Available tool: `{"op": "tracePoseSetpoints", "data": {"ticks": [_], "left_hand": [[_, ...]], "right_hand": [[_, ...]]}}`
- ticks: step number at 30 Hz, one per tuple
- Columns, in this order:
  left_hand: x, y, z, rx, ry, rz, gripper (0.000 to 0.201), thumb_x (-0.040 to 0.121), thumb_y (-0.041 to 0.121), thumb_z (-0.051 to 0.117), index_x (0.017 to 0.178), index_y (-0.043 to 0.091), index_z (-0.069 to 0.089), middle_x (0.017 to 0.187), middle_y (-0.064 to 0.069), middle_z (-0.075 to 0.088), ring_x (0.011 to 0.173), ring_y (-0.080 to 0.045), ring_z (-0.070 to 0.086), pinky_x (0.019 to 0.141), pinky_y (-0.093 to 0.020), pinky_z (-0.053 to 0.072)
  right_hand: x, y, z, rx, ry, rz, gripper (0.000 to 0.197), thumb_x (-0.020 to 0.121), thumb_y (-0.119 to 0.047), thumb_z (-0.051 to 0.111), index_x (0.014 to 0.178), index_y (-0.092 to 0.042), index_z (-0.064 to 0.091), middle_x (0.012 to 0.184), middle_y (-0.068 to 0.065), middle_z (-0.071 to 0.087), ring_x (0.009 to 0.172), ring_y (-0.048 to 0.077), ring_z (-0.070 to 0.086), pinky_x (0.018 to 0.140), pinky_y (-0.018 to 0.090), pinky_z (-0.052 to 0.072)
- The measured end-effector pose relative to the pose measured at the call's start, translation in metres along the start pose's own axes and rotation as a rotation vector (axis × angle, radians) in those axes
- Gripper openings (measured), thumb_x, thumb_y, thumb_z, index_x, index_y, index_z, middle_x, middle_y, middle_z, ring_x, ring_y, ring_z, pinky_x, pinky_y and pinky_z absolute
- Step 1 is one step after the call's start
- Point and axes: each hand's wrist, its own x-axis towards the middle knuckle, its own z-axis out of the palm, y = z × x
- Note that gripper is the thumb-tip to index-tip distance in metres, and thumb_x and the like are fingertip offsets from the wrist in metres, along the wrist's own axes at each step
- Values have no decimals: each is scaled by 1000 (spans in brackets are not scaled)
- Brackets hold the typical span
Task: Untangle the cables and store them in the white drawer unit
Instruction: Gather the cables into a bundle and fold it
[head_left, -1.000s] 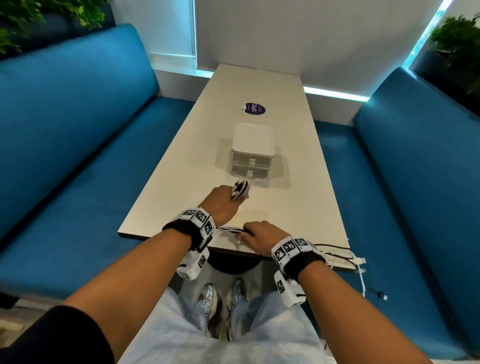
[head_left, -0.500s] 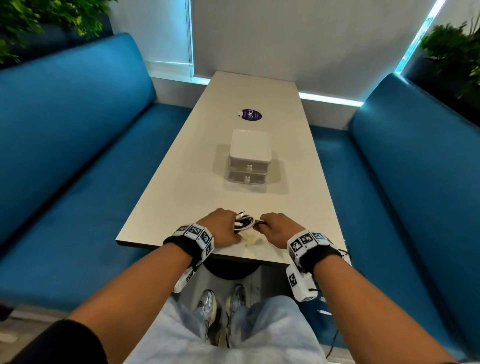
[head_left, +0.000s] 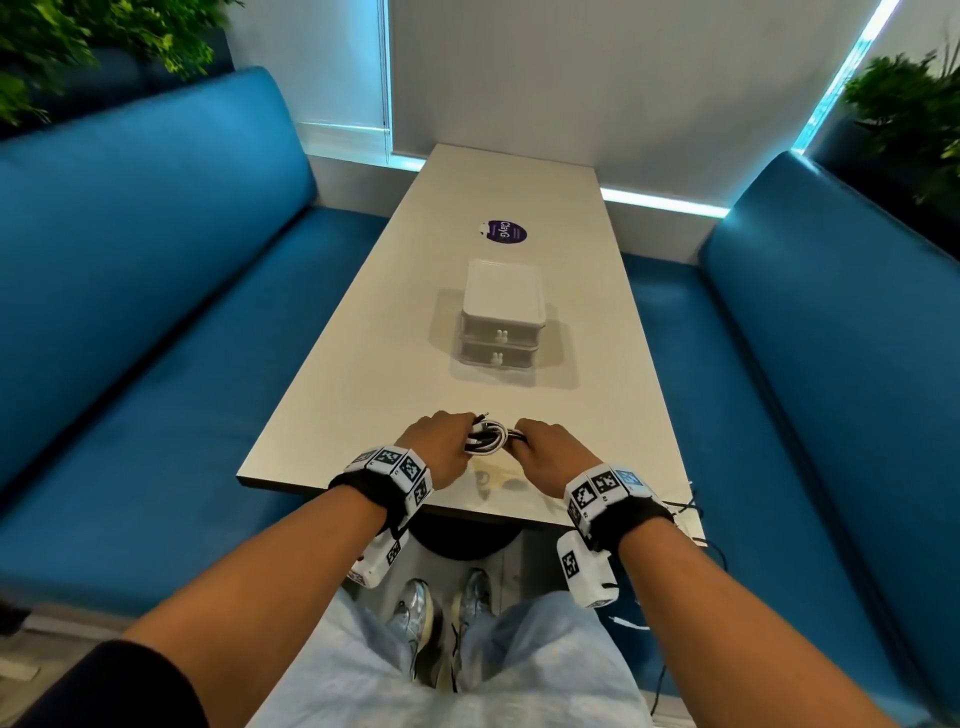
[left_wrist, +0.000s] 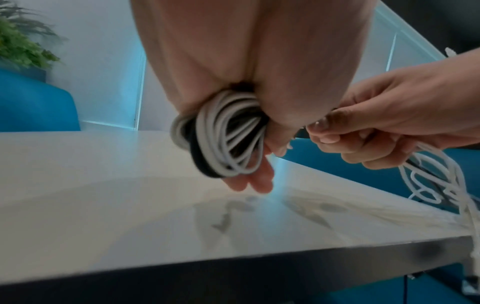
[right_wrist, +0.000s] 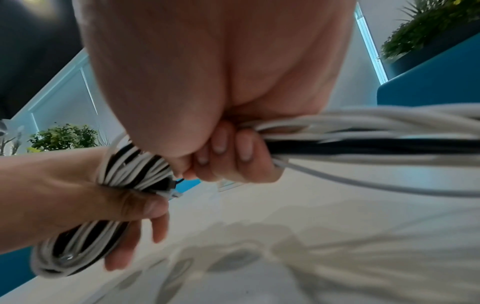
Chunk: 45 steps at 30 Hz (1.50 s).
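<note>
A coil of white and black cables (head_left: 485, 438) (left_wrist: 228, 139) (right_wrist: 124, 170) is wound around my left hand (head_left: 442, 446) (left_wrist: 249, 115), which grips it just above the table's near end. My right hand (head_left: 545, 447) (right_wrist: 226, 156) is fisted round the loose strands (right_wrist: 363, 135) leading off to the right, close beside the coil. Those strands trail over the table's near right corner (left_wrist: 436, 185). The white drawer unit (head_left: 502, 317) stands farther up the table's middle, both drawers closed.
The long pale table (head_left: 374, 364) runs between two blue benches (head_left: 145, 322) (head_left: 831, 364). A purple round sticker (head_left: 502, 232) lies beyond the drawer unit. Loose cable ends (head_left: 685, 512) hang off the near right corner. Plants (head_left: 904, 104) stand behind the benches.
My left hand drew back from near the drawer unit toward the table's near end. My right hand moved up beside it, and the coil now sits between both hands.
</note>
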Motion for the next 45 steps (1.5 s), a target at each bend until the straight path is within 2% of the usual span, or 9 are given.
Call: {"op": "tracePoseSetpoints", "data": {"ticks": [3, 7, 18, 25, 30, 35, 38, 40, 45], "left_hand": [[-6, 2, -4, -55, 18, 26, 21, 93, 23, 54, 112, 15, 55, 106, -12, 64, 90, -33, 62, 77, -39, 50], [-18, 5, -6, -47, 88, 23, 34, 89, 54, 49, 83, 22, 57, 77, -1, 63, 66, -22, 58, 58, -32, 43], [-10, -17, -64, 76, 209, -90, 15, 89, 28, 52, 97, 18, 60, 91, -7, 65, 75, -30, 58, 66, -31, 44], [-11, -6, -30, -449, 189, -158, 53, 90, 61, 54, 83, 10, 63, 72, -9, 64, 66, -27, 59, 61, -35, 45], [-14, 5, -7, -759, 223, -200, 80, 65, 88, 58, 85, 10, 63, 56, -2, 53, 49, -20, 52, 55, -32, 47], [-9, 29, -4, -995, 177, -192, 66, 64, 73, 72, 74, 12, 50, 65, -8, 61, 58, -20, 59, 64, -33, 49], [-4, 36, -1, -1152, 197, -289, 41, 74, 49, 78, 91, 13, 67, 86, -7, 72, 82, -23, 69, 79, -35, 55], [-5, 37, -3, -1136, 236, -306, 26, 83, 39, 74, 91, 15, 69, 85, -4, 71, 82, -22, 67, 76, -31, 52], [-3, 32, -4, -1031, 253, -244, 40, 87, 47, 67, 82, 7, 72, 79, -10, 74, 76, -24, 70, 73, -34, 54]], "right_hand": [[-1, -2, -2, 22, 21, -2, 25, 102, -32, 42, 93, -10, 50, 91, 17, 64, 82, 34, 56, 67, 37, 38], [-4, -4, -2, 28, -1, -10, 26, 101, -35, 45, 94, -10, 51, 90, 15, 64, 81, 34, 57, 70, 39, 43], [-13, -7, -8, -3, 56, 2, 29, 102, -38, 36, 108, -11, 47, 90, 17, 63, 78, 36, 56, 71, 42, 48], [-13, -12, -3, 27, 65, 20, 29, 103, -36, 33, 110, -11, 46, 94, 18, 65, 86, 37, 60, 76, 44, 49], [-18, -30, 0, -42, 76, -36, 29, 103, -33, 35, 118, -9, 43, 80, 18, 59, 74, 39, 57, 68, 46, 48], [-18, -50, 3, -100, -35, -89, 23, 94, -10, 45, 108, -1, 61, 92, 22, 65, 82, 38, 62, 64, 37, 42], [-18, -53, 4, -77, -52, -65, 23, 93, -10, 48, 108, 3, 59, 98, 24, 64, 87, 39, 62, 66, 35, 41], [-18, -50, 7, -57, -49, -70, 25, 94, -9, 45, 113, 4, 55, 100, 25, 64, 88, 40, 61, 67, 36, 42], [-18, -39, 11, 84, -13, -134, 29, 98, -25, 43, 118, -4, 49, 95, 21, 66, 82, 37, 63, 68, 37, 47]]}}
